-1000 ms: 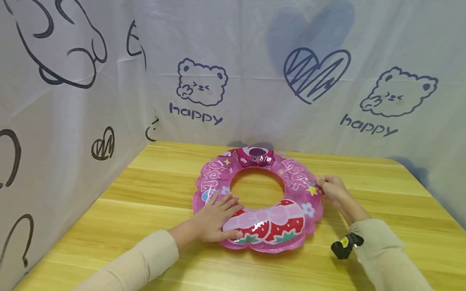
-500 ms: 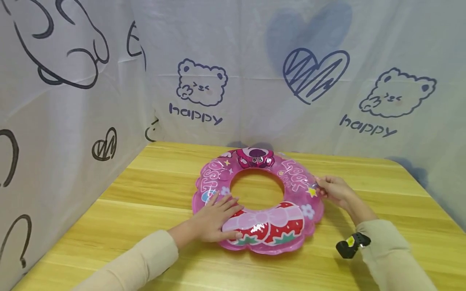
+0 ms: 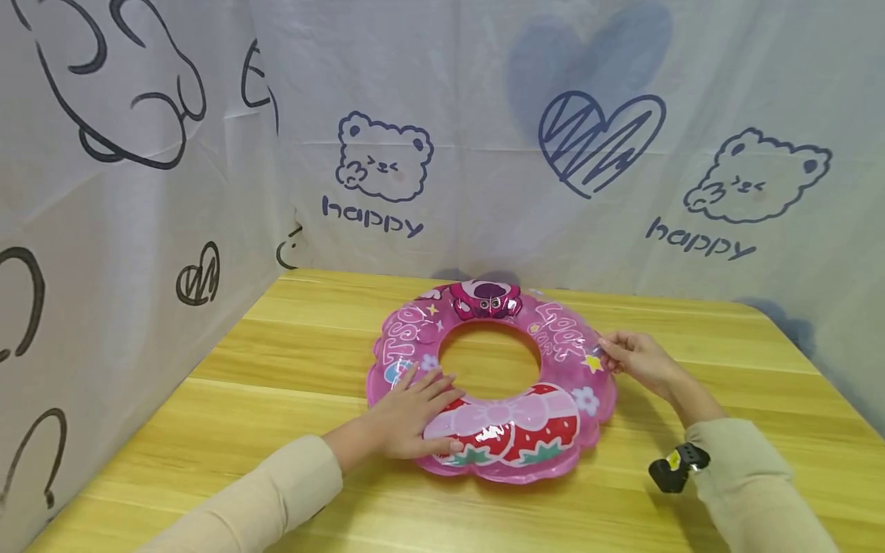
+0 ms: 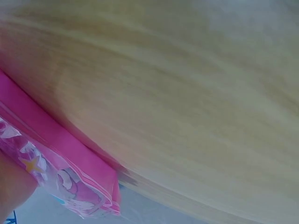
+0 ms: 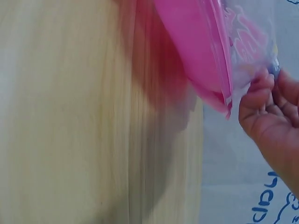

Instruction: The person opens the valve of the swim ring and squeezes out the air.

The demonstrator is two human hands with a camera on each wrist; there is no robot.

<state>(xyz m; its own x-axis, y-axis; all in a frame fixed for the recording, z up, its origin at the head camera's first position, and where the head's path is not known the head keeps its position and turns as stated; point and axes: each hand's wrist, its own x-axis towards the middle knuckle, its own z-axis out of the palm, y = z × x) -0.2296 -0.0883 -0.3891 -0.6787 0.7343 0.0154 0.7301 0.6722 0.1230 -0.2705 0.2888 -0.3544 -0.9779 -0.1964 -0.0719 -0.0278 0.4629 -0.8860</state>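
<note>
A pink inflatable swim ring (image 3: pixel 515 422), printed with strawberries, a bow, flowers and a bear face, lies on the wooden table. Straight and spread, the fingers of my left hand (image 3: pixel 411 415) rest on the ring's front left part. At the ring's right side my right hand (image 3: pixel 636 359) pinches a small bluish nub (image 5: pixel 274 70) that looks like its air valve, mostly hidden by the fingertips. The left wrist view catches the swim ring (image 4: pixel 70 149) from its side, with a bit of my left hand (image 4: pixel 14 184) at the edge.
White cloth (image 3: pixel 484 215) with drawn bears, hearts and the word "happy" hangs behind and to the left of the table (image 3: pixel 242 430). A black strap device (image 3: pixel 681 465) sits at my right wrist, below the cream sleeve (image 3: pixel 750 468).
My right wrist and forearm have shifted slightly to the right, while the fingers stay at the same spot on the swim ring. The left hand and the ring hold their place.
</note>
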